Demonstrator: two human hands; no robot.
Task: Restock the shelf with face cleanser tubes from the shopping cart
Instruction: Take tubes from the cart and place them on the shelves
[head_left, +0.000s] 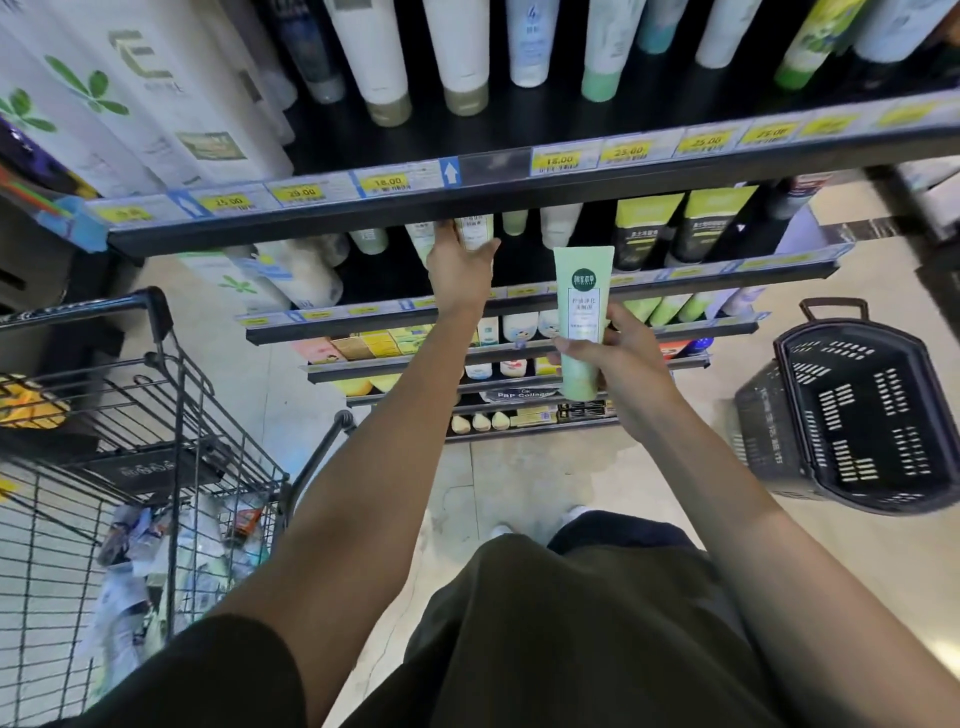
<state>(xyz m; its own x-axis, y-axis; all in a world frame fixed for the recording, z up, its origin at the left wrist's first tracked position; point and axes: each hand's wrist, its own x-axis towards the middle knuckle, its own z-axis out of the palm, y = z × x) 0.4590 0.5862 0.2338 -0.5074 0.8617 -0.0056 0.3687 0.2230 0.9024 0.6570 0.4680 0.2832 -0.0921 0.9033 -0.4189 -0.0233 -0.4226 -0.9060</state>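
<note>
The right hand (618, 358) holds a pale green face cleanser tube (582, 317) by its lower half, fingers and thumb curled round it, with the flat crimped end up and the cap end down, so its long axis stands nearly upright in front of the shelves. The left hand (460, 267) reaches further in, under the lip of the upper shelf (498, 202), its fingers on a cream tube (475, 231) that stands in the row there; whether it grips that tube or only steadies it I cannot tell, since the fingertips are hidden by the shelf edge. The slot that matters lies up and to the far left of the held tube, just beside the left hand, so the right hand looks to be the one that must carry its tube in and up. The shopping cart (171, 395) stands to the near left, with more packets in it.
</note>
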